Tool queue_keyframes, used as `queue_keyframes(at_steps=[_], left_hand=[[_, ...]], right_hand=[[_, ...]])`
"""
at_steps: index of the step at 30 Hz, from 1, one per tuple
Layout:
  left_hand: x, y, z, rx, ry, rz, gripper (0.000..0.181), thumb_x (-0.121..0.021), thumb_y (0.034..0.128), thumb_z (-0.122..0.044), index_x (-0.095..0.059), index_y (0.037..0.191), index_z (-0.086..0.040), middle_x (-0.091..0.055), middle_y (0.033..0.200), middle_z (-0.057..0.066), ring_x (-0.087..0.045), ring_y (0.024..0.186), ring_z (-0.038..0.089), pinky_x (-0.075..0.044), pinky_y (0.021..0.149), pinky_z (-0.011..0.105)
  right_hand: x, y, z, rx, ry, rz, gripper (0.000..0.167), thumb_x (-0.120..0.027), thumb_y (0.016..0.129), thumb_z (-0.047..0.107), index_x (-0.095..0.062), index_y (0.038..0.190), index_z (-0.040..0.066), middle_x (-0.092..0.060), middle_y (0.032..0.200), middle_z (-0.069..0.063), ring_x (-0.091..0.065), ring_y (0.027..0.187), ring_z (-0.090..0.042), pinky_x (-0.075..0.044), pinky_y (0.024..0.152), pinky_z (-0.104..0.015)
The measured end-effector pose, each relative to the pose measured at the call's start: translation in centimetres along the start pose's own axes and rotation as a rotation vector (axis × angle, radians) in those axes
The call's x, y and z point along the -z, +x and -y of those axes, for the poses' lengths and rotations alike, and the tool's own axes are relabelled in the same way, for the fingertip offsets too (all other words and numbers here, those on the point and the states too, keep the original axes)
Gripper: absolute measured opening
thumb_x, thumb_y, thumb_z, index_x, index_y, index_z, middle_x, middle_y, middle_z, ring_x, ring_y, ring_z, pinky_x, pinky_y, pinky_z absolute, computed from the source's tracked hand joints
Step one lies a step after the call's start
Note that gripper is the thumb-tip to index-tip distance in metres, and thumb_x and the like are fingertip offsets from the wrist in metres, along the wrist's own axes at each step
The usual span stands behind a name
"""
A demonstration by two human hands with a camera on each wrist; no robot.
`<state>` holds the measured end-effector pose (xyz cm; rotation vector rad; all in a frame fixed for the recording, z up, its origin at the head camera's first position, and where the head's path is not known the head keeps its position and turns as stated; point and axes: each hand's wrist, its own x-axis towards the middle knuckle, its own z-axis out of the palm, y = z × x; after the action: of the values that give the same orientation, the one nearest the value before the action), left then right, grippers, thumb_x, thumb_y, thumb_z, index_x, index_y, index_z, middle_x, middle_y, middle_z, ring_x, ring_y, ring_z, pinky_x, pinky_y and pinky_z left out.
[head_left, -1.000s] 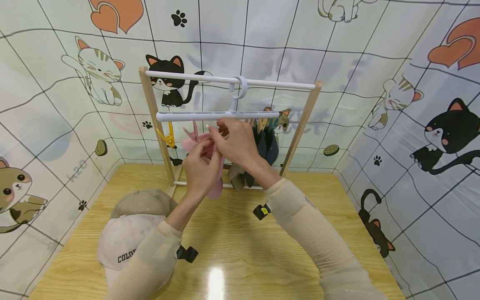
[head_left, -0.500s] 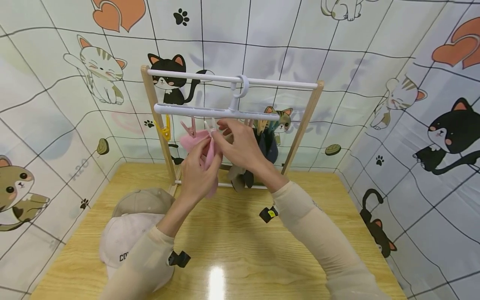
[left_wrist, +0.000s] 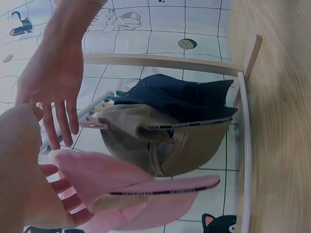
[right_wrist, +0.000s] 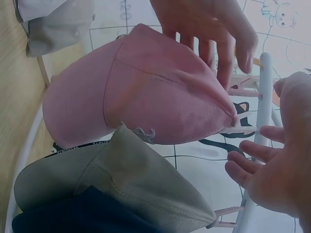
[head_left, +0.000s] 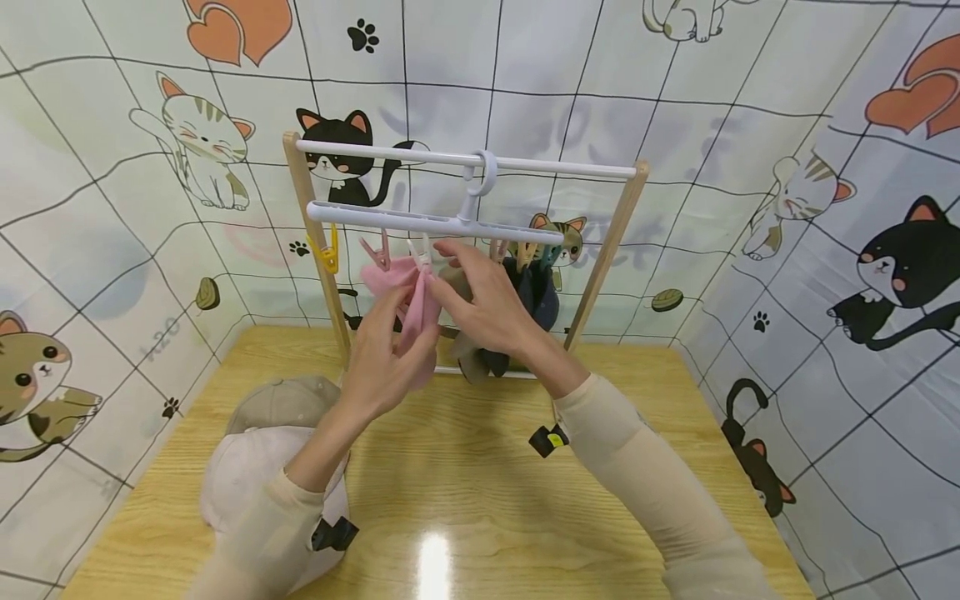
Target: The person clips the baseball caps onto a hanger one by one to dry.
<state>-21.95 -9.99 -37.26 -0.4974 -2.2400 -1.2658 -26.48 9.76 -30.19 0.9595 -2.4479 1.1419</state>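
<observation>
A pink cap [head_left: 422,310] hangs by its crown from a white clip [head_left: 422,248] on the white hanger [head_left: 382,220]. My left hand [head_left: 381,360] is beside the cap, fingers relaxed, seeming to touch its near side; the right wrist view shows those fingers [right_wrist: 221,53] partly behind the pink cap [right_wrist: 160,97]. My right hand [head_left: 491,304] is just right of the clip, fingers spread and holding nothing. In the left wrist view the right hand [left_wrist: 54,73] points its fingers down above the pink cap [left_wrist: 104,177]. A pink clip [head_left: 381,254] is left of the white one.
Khaki and dark caps [left_wrist: 170,94] hang from clips on the right side. A yellow clip [head_left: 330,252] is at the hanger's left end. The wooden rack [head_left: 611,242] supports the hanger. Beige and pale caps [head_left: 240,475] lie on the table at left.
Both hands have come away from the clip, which is now uncovered with the cap in it. My right hand's fingers have spread, and my left hand has moved down and left.
</observation>
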Motion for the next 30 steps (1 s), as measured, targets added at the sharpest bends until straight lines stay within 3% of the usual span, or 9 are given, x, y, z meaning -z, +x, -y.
queue_keyframes(at_steps=[4, 8, 17, 24, 30], left_hand=[[1.1, -0.8, 0.3, 0.019, 0.028, 0.065, 0.071, -0.073, 0.1063, -0.033, -0.047, 0.172, -0.022, -0.058, 0.168, 0.006, -0.057, 0.149, 0.037, -0.044, 0.120, 0.067], [2.3, -1.8, 0.6, 0.048, 0.076, 0.117, 0.075, -0.072, 0.1078, -0.038, -0.042, 0.175, -0.021, -0.049, 0.176, 0.010, -0.046, 0.161, 0.041, -0.037, 0.127, 0.074], [4.3, -3.5, 1.3, 0.059, 0.202, 0.153, 0.076, -0.073, 0.1066, -0.044, -0.043, 0.173, -0.023, -0.050, 0.173, 0.014, -0.048, 0.160, 0.044, -0.040, 0.125, 0.074], [5.8, -4.9, 2.1, 0.053, 0.270, 0.153, 0.078, -0.076, 0.1053, -0.038, -0.045, 0.171, -0.009, -0.049, 0.173, 0.024, -0.049, 0.156, 0.052, -0.038, 0.125, 0.077], [7.5, -6.2, 2.7, 0.074, 0.305, 0.159, 0.078, -0.075, 0.1067, -0.038, -0.043, 0.173, -0.013, -0.049, 0.172, 0.025, -0.046, 0.157, 0.055, -0.037, 0.123, 0.080]], right_hand=[[0.1, -0.5, 0.1, 0.012, -0.004, 0.008, 0.067, -0.057, 0.112, 0.043, -0.048, 0.168, 0.008, -0.055, 0.172, -0.011, -0.059, 0.153, -0.033, -0.047, 0.129, -0.058], [0.2, -0.9, 0.0, 0.013, 0.000, 0.016, 0.067, -0.056, 0.112, 0.042, -0.047, 0.169, 0.009, -0.053, 0.173, -0.010, -0.057, 0.155, -0.033, -0.045, 0.130, -0.058], [0.3, -1.8, -0.3, 0.033, 0.019, 0.026, 0.064, -0.057, 0.113, 0.037, -0.047, 0.169, 0.008, -0.052, 0.174, -0.012, -0.052, 0.160, -0.035, -0.044, 0.132, -0.058], [0.3, -2.2, -0.2, 0.037, 0.032, 0.017, 0.064, -0.056, 0.113, 0.038, -0.047, 0.168, 0.008, -0.052, 0.173, -0.012, -0.051, 0.161, -0.036, -0.043, 0.132, -0.059], [0.0, -2.4, 0.1, 0.063, 0.038, 0.006, 0.063, -0.057, 0.112, 0.035, -0.049, 0.167, 0.005, -0.054, 0.171, -0.014, -0.053, 0.159, -0.036, -0.042, 0.133, -0.058]])
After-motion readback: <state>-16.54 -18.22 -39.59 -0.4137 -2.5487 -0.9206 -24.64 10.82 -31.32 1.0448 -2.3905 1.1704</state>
